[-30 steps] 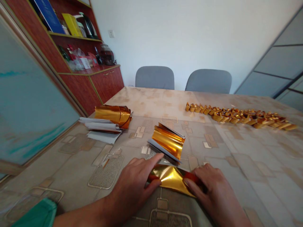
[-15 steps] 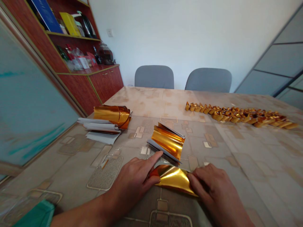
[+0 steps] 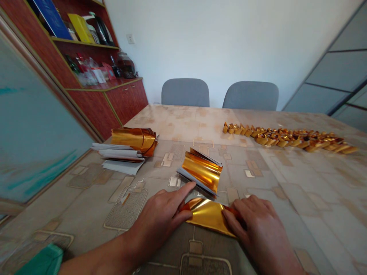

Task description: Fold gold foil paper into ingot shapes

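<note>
A sheet of gold foil paper (image 3: 208,215), partly folded, lies on the table in front of me. My left hand (image 3: 166,214) grips its left end between thumb and fingers, while the index finger stretches forward to the edge of the small gold foil stack. At the right end, my right hand (image 3: 255,225) has its thumb on the foil and its fingers curled over the corner; part of that corner is hidden. The small stack of curled gold foil sheets (image 3: 202,172), grey on the underside, rests just beyond my hands.
A larger pile of gold foil sheets (image 3: 133,140) with pale backs lies at the left. Several rows of folded gold foil pieces (image 3: 292,139) stand at the back right. Two grey chairs (image 3: 185,93) are behind the patterned table (image 3: 183,128). A red cabinet (image 3: 126,101) stands at the far left.
My right thumb has shifted slightly left along the foil, and the right corner now shows an orange fold under the fingers. The left hand keeps its hold. The view has moved slightly.
</note>
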A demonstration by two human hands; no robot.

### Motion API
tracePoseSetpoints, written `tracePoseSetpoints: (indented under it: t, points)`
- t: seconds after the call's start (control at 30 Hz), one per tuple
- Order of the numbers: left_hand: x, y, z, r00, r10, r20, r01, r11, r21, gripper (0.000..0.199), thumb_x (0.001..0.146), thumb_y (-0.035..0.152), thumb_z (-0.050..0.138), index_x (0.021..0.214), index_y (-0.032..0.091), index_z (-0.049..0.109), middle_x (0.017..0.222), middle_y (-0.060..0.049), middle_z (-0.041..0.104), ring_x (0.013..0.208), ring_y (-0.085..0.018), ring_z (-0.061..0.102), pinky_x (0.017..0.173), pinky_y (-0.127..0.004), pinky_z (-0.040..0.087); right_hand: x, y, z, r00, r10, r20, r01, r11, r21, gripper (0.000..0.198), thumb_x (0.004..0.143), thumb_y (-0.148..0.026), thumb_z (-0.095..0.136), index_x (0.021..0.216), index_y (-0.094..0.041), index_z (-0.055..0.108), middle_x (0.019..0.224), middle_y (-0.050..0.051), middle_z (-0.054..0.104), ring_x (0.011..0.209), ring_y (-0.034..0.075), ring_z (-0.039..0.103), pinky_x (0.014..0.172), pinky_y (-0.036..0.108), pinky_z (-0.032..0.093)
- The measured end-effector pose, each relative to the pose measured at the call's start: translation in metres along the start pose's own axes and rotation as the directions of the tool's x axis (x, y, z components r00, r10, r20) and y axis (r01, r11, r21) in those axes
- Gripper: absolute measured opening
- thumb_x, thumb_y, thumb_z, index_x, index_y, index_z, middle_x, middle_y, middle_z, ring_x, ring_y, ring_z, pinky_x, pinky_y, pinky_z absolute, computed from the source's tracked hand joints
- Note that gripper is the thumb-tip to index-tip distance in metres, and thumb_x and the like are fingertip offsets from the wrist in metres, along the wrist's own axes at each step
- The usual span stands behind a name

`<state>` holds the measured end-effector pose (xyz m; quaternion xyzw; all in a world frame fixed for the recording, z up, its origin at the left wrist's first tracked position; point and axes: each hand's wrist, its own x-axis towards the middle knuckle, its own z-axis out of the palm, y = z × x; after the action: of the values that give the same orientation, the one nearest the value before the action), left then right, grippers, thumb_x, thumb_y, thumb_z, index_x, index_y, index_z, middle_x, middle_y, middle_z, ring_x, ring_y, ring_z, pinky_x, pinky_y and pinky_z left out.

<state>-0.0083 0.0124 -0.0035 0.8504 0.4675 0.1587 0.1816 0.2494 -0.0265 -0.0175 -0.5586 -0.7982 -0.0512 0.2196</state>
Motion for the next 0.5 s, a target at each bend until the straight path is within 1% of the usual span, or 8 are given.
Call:
tracePoseSetpoints:
  t: [0.07, 0.23, 0.37, 0.5]
  points:
    - [0.0003, -0.0001, 0.0004, 1.000, -0.001, 0.010, 0.001, 1.000, 0.015, 0.054, 0.093, 0.033, 0.063, 0.144, 0.026, 0.046, 0.105, -0.003, 0.075, 0.087, -0.023, 0.069, 0.078, -0.036, 0.054, 0.0006, -0.0023, 0.0002, 1.000, -0.001, -0.015, 0.001, 1.000, -0.012, 0.035, 0.101, -0.032, 0.044, 0.068, -0.025, 0.054, 0.063, 0.001, 0.059, 0.063, 0.024, 0.054, 0.067, 0.034, 0.030]
    - [0.0003, -0.0001, 0.0037, 1.000, -0.004, 0.000, 0.003, 0.997, 0.075, 0.050, 0.092, 0.032, 0.064, 0.140, 0.027, 0.050, 0.100, -0.002, 0.076, 0.083, -0.023, 0.070, 0.077, -0.036, 0.054, 0.0039, -0.0034, -0.0003, 1.000, -0.016, -0.016, 0.015, 0.999, -0.045, 0.042, 0.105, -0.036, 0.035, 0.069, -0.024, 0.054, 0.062, 0.001, 0.060, 0.061, 0.024, 0.054, 0.067, 0.035, 0.030]
    - [0.0031, -0.0010, 0.0049, 0.999, 0.034, 0.017, -0.035, 0.994, 0.108, 0.045, 0.093, 0.029, 0.062, 0.137, 0.026, 0.052, 0.112, -0.005, 0.074, 0.090, -0.025, 0.071, 0.079, -0.038, 0.055, 0.0061, -0.0015, 0.0002, 0.998, -0.057, -0.024, 0.055, 0.996, -0.072, 0.046, 0.107, -0.036, 0.032, 0.069, -0.024, 0.055, 0.060, 0.001, 0.059, 0.058, 0.023, 0.054, 0.068, 0.036, 0.031]
    - [0.0058, -0.0011, 0.0032, 0.998, 0.044, 0.039, -0.047, 0.997, 0.069, 0.048, 0.093, 0.025, 0.061, 0.140, 0.025, 0.049, 0.119, -0.005, 0.072, 0.096, -0.025, 0.070, 0.083, -0.039, 0.055, 0.0062, -0.0013, 0.0023, 0.998, -0.047, -0.040, 0.044, 0.996, -0.071, 0.047, 0.106, -0.037, 0.032, 0.068, -0.024, 0.056, 0.060, 0.002, 0.059, 0.058, 0.023, 0.055, 0.068, 0.036, 0.032]
